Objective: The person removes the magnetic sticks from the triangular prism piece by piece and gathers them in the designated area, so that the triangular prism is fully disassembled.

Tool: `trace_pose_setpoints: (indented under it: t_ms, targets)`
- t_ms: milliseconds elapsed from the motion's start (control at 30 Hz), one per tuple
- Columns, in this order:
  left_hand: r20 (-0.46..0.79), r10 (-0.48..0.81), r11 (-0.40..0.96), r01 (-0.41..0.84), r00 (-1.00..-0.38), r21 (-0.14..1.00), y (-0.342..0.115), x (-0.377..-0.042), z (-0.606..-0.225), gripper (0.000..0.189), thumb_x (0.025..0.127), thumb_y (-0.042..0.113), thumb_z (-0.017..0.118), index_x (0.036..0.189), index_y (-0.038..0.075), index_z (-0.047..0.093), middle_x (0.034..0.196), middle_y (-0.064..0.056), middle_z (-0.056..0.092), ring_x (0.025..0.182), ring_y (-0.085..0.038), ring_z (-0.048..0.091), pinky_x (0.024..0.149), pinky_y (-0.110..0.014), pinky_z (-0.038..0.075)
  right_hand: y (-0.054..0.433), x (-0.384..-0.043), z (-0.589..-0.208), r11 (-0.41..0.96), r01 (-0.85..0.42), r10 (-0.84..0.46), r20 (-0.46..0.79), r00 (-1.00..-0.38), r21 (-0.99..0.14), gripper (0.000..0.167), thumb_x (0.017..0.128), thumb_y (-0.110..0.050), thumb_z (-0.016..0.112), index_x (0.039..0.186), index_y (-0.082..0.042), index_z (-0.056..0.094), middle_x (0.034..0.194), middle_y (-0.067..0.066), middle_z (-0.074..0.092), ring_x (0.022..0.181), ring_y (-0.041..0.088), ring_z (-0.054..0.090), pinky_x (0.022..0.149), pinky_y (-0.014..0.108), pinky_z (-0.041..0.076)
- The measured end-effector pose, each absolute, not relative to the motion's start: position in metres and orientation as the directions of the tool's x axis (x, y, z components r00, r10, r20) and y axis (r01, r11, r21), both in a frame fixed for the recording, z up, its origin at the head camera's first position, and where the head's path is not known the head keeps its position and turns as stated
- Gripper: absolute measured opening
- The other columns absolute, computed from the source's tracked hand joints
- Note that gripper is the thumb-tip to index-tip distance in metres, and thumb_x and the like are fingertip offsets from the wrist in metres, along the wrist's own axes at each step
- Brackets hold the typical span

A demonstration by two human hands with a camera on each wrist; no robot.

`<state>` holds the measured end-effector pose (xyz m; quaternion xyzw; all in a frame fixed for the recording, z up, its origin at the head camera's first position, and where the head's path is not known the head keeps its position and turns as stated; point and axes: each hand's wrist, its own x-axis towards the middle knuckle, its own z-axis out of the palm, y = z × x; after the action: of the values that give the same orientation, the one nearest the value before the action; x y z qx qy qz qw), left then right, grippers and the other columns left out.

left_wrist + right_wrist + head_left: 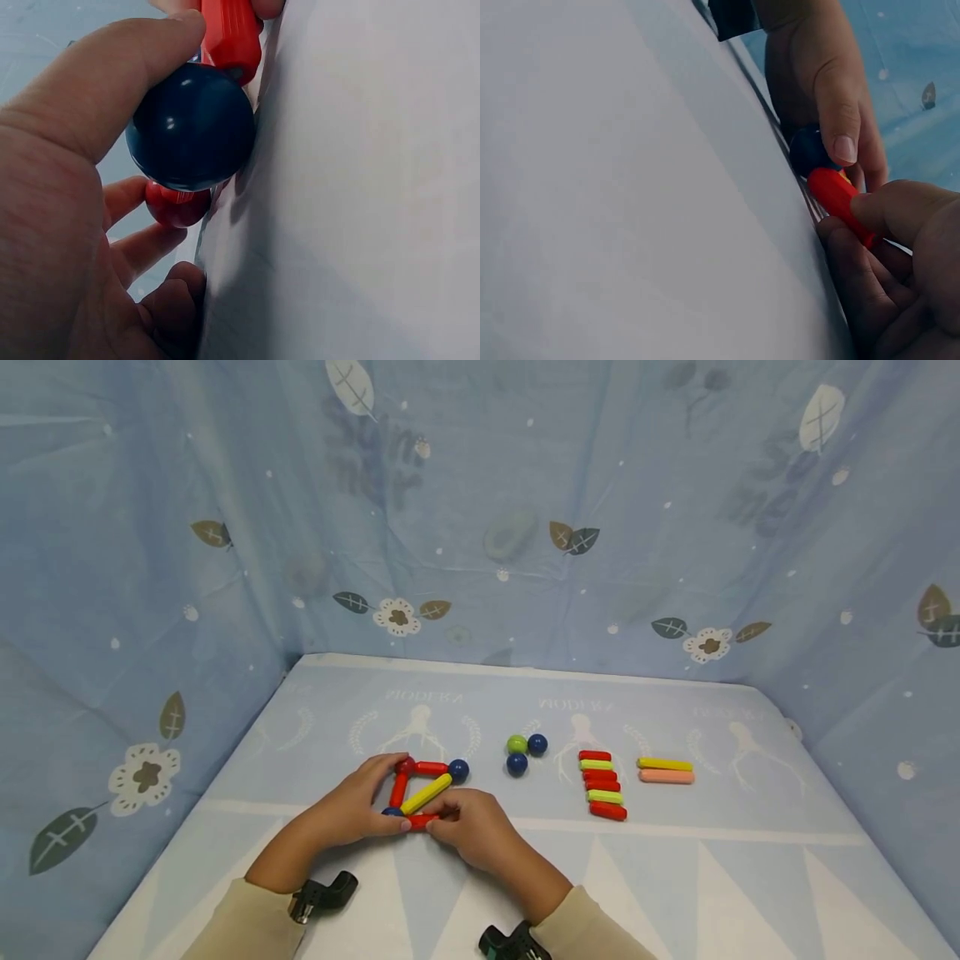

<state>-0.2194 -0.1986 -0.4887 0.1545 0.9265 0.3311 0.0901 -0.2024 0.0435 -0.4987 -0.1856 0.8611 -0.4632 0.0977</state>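
Toward the left of the table (720, 893), your left hand (352, 806) spans a triangle, thumb bent on the near blue ball (191, 127), fingers behind the red ball (405, 765), probably to steady both corners. Your right hand (480, 831) pinches the near red rod (422, 822), one end at the near blue ball; I cannot tell whether they touch. That grip likely serves to aim the rod's tip.

The triangle's other sides are the far red rod (431, 768), the left red rod (398, 791) and a slanting yellow rod (427, 794), which runs to the far blue ball (458, 770). So you have three balls and four rods here.

Beyond your right hand sit three loose balls: one green ball (517, 744) and two blue balls (537, 744), seemingly grouped clear of your work. Farther right, six short sticks (602, 786) lie in a row, four red and two lime, then two longer sticks (664, 764), one yellow and one salmon, perhaps sorted by length.
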Motion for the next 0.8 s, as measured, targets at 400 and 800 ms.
trace_pose_setpoints:
  t_ms: [400, 800]
  targets:
    - [-0.074, 0.348, 0.736, 0.223, -0.935, 0.639, -0.196, -0.22, -0.49, 0.107, 0.077, 0.052, 0.09, 0.162, 0.019, 0.034, 0.165, -0.013, 0.038, 0.15, -0.041, 0.039, 0.114, -0.069, 0.037, 0.06, -0.201, -0.499, 0.46, -0.109, -0.377, -0.082, -0.923, -0.881, 0.013, 0.092, -0.017, 0.081, 0.102, -0.025, 0.081, 0.095, -0.012, 0.074, 0.081, 0.007, 0.066, 0.071, 0.023, 0.055]
    - [-0.092, 0.32, 0.763, 0.199, -0.943, 0.615, -0.194, -0.22, -0.487, 0.107, 0.077, 0.051, 0.091, 0.162, 0.021, 0.034, 0.164, -0.011, 0.039, 0.149, -0.039, 0.04, 0.113, -0.069, 0.04, 0.089, -0.197, -0.495, 0.466, 0.011, -0.301, -0.17, -0.938, -0.885, 0.016, 0.092, -0.019, 0.08, 0.105, -0.028, 0.078, 0.1, -0.007, 0.073, 0.084, 0.016, 0.066, 0.072, 0.029, 0.056]
